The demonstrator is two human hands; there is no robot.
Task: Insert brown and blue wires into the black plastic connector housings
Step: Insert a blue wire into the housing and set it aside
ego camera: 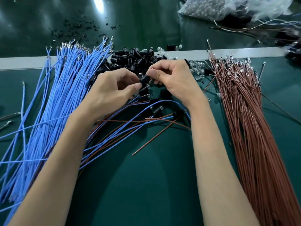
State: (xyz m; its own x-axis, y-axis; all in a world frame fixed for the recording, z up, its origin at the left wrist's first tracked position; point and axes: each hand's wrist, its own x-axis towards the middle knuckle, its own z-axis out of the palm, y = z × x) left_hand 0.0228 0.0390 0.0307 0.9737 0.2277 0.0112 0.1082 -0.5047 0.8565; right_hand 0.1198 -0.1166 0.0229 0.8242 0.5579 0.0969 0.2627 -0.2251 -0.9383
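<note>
Two-handed pinch | left hand [112, 88] | right hand [171, 79] | stubby black cylindrical housing [144, 80]

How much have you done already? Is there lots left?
Done: a few wired housings, with blue and brown wires in them, lie just below the hands. In hand: the left hand and right hand both pinch one black housing; I cannot tell if a wire is in it. Left: lots. A big blue bundle, a big brown bundle and a pile of loose housings wait.

Head camera looks down (and forward), close over the table [146, 185].
</note>
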